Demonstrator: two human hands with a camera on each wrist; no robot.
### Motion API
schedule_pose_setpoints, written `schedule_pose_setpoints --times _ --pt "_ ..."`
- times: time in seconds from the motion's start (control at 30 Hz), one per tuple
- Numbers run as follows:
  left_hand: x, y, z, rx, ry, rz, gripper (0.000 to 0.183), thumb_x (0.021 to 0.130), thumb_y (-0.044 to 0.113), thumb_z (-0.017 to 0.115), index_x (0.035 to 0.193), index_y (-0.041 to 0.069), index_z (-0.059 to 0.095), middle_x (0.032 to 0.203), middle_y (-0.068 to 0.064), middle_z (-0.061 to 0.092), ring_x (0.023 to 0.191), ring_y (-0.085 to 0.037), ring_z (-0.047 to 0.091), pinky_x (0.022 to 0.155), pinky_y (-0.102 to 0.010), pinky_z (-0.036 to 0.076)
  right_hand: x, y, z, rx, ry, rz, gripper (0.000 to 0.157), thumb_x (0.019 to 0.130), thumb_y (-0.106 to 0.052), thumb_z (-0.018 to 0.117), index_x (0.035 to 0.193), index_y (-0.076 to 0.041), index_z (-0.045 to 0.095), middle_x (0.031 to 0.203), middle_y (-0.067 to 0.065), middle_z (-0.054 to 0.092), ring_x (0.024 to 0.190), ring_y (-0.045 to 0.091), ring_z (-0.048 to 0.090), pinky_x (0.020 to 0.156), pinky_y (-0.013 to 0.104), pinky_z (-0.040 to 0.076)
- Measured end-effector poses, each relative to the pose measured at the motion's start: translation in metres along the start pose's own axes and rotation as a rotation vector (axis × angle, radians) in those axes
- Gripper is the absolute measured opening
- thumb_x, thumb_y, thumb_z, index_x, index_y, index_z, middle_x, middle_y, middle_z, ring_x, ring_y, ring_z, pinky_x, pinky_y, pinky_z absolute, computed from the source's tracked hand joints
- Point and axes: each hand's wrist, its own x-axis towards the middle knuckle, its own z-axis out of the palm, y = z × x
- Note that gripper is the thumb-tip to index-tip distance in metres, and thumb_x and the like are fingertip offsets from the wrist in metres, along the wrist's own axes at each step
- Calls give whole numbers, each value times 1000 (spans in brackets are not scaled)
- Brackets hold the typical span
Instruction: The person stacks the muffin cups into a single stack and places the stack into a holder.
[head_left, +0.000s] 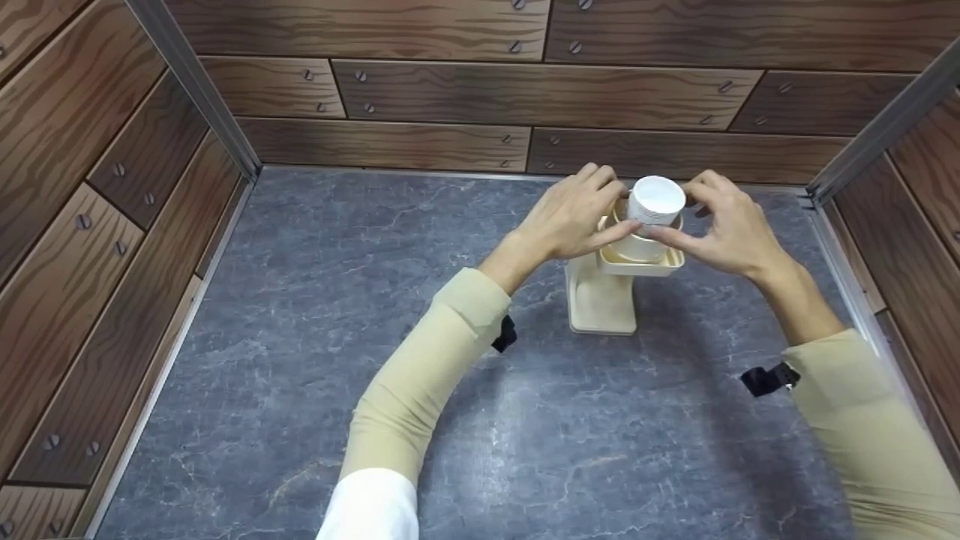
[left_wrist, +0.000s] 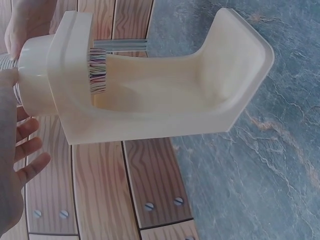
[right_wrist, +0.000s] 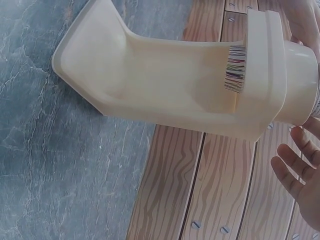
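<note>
A cream plastic cup dispenser (head_left: 602, 304) stands upright toward the back right of the tabletop. A stack of white paper cups (head_left: 658, 196) sits in its round top opening, mouths up, rims above the collar. My left hand (head_left: 576, 216) holds the stack from the left, thumb at the front. From the right my right hand (head_left: 731, 225) holds it too, the two thumbs nearly meeting. Beneath the holder, both wrist views show a cup's striped lower end (left_wrist: 98, 71) poking out. Several fingers (right_wrist: 289, 175) of the right hand spread beside the collar, off the cups.
A dark grey marbled tabletop (head_left: 300, 360) spreads to the left and front of the dispenser. Wood-patterned walls (head_left: 540, 94) rise at the back and both sides, with metal strips at the edges. The back wall is close behind the hands.
</note>
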Motion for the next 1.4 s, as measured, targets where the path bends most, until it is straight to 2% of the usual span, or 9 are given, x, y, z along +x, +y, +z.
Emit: schedule_pose_setpoints --times 0.23,0.6,1.0,1.4 --pt "0 1 0 -7 -9 -4 50 106 57 51 125 14 67 121 -3 64 110 -19 58 91 -31 52 -1 0 1 -21 10 -21 51 80 -33 90 116 -1 75 95 8 62 87 11 52 76 18 42" --pt "0 0 1 -9 -7 -5 48 106 56 51 123 14 67 119 -3 64 109 -19 58 90 -31 52 1 -3 0 -35 -10 -7 50 81 -37 89 116 -4 75 92 7 61 86 13 51 74 25 40" --pt "0 1 1 -11 6 8 47 106 55 52 121 14 67 117 -3 63 107 -19 57 88 -31 51 2 -5 -2 -55 -39 -3 54 82 -37 88 118 0 73 94 12 62 88 20 56 74 33 43" --pt "1 2 0 12 -16 9 50 106 57 49 121 13 67 118 -4 64 105 -20 57 89 -32 52 3 -5 -5 -60 -68 -7 57 81 -39 89 122 -3 73 98 12 63 90 22 58 73 36 44"
